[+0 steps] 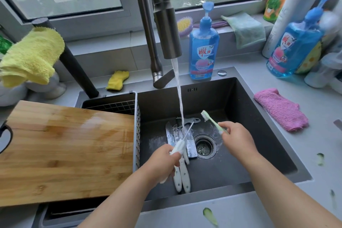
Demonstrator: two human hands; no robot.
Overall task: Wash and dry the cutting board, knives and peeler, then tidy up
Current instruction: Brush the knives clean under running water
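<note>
— So, what was seen at the left?

— A wet bamboo cutting board (pixel 63 146) was laid flat over the left part of the sink (pixel 259 135), partly above a wire basket (pixel 136 116). A yellow cloth (pixel 31 55) was draped over a dark bar behind it.

— And in the basin?

— A white-handled peeler (pixel 182 142) was gripped by the left hand (pixel 162 161), its metal end held in the running water (pixel 178 94). Two white-handled knives (pixel 182 157) were laid on the sink floor beneath it, beside the drain (pixel 204 146).

— The right side?

— A green toothbrush (pixel 212 122) was pinched in the right hand (pixel 236 139), bristles raised. A pink cloth (pixel 281 109) was left on the counter.
</note>
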